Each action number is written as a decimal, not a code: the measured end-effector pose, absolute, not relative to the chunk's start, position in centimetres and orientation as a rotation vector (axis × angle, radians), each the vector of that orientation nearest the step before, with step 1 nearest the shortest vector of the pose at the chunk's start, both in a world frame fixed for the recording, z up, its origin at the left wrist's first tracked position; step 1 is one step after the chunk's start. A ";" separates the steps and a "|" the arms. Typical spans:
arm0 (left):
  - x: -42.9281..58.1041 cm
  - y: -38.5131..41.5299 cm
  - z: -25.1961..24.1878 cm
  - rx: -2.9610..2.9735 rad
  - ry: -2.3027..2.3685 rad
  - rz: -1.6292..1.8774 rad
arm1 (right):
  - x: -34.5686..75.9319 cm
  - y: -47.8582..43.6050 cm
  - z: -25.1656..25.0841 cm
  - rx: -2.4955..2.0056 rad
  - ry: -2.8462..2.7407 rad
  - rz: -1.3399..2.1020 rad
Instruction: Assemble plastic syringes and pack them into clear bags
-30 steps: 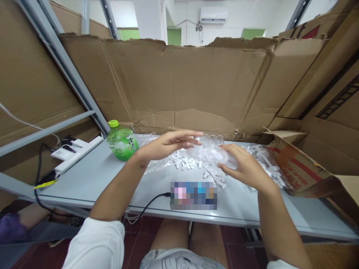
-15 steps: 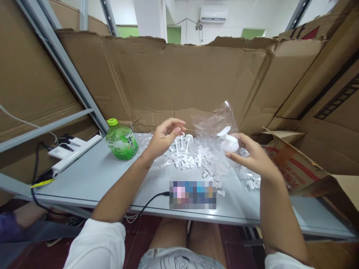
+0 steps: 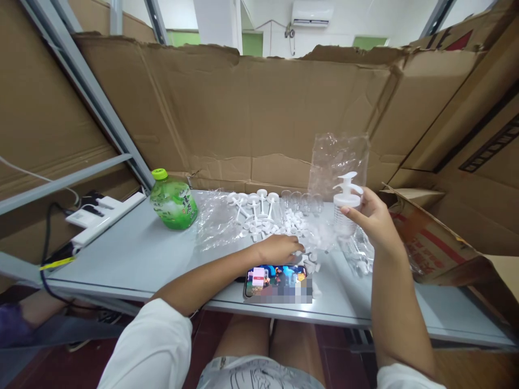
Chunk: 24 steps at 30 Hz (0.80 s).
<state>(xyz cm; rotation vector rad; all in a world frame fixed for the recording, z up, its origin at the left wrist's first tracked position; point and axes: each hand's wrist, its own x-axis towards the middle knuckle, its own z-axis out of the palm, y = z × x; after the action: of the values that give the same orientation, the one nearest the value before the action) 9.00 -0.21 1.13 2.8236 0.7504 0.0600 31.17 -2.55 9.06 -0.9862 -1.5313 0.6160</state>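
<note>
My right hand [image 3: 371, 213] is closed around a pump dispenser [image 3: 346, 202], held upright above the right part of the table. It has a white pump head and collar over a clear ribbed body. My left hand [image 3: 281, 248] is low over the table, its bent fingers slightly apart at a scatter of small white plastic pieces [image 3: 295, 222]; the thumb is hidden. Some more small pieces [image 3: 311, 262] lie just right of its fingertips. Behind them rest several white pump stems with round caps [image 3: 261, 205] and several clear ribbed cups [image 3: 302, 201].
A phone [image 3: 275, 281] showing a colourful screen lies near the front edge. To the left stand a green tea bottle [image 3: 173, 200] and a power strip [image 3: 107, 221]. Clear plastic bags [image 3: 338, 156] lie around the parts. Cardboard [image 3: 251, 108] walls the back; an open carton [image 3: 433, 237] is at right.
My left hand has come down and right, from above the pump stems to the small pieces by the phone. My right hand has shifted right, and the dispenser in it is now upright.
</note>
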 end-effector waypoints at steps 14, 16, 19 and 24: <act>8.8 0.2 1.1 2.694 0.965 0.200 | 31.8 -5.6 9.7 -1.334 -1.755 0.157; 7.4 0.3 1.8 2.590 0.991 0.366 | 31.9 -6.7 10.2 -1.403 -1.842 0.007; 4.9 0.2 3.9 2.399 0.999 0.781 | 32.2 -8.1 10.6 -1.465 -1.981 -0.104; 2.1 -0.8 8.2 2.013 0.919 1.508 | 32.1 -8.3 10.6 -1.471 -2.262 0.017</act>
<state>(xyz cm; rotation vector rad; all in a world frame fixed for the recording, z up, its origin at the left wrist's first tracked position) 2.13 -0.77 8.19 2.0127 0.9194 1.5077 32.06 -8.31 10.65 -1.4710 -2.2618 0.0173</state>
